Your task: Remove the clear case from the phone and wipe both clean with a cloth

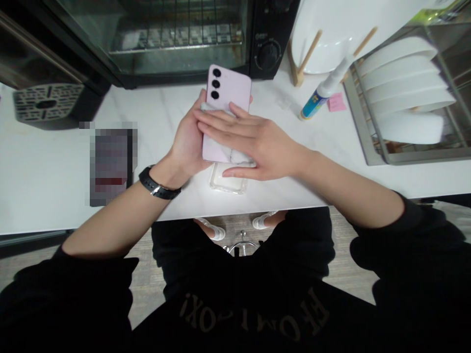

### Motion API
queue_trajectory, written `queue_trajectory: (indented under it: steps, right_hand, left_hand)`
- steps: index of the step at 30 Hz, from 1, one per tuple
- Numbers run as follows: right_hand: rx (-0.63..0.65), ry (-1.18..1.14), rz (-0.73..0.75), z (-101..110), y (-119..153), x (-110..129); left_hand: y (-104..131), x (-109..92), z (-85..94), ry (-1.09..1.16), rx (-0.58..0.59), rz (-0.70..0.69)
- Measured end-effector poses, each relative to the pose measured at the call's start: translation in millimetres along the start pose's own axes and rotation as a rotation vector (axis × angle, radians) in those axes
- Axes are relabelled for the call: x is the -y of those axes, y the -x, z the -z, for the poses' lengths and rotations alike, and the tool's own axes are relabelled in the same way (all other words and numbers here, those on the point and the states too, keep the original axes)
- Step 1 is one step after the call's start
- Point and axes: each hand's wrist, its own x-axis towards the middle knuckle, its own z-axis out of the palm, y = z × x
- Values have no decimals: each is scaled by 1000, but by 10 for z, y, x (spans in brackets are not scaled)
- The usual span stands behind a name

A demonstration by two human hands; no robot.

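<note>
Upper centre: I am gripping the phone (235, 88) from beneath with the left hand (186, 142), steadying it while pressing the cloth (241, 157) evenly under the right hand's (275, 147) open, extended fingers.

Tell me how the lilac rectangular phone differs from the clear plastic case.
The lilac rectangular phone is opaque; the clear plastic case is see-through. The phone is held in the left hand, while the case lies on the white countertop. The phone is partly covered by the right hand and a cloth; the case shows its near end.
</note>
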Motion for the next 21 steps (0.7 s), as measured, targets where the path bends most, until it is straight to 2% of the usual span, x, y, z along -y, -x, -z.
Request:
queue_trajectory:
  steps: [7, 12, 16, 21]
  right_hand:
    - [12, -26, 96, 101, 3, 136]
    - [-1, -14, -19, 183, -6, 120]
    - [-54, 33, -99, 212, -14, 72]
    - [-145, 69, -179, 168, 2, -24]
  left_hand:
    - [-22, -59, 83, -18, -107, -88]
    - [-28, -137, 83, 59, -150, -114]
    - [-27, -175, 127, 70, -136, -147]
    - [-24, -138, 103, 16, -41, -178]
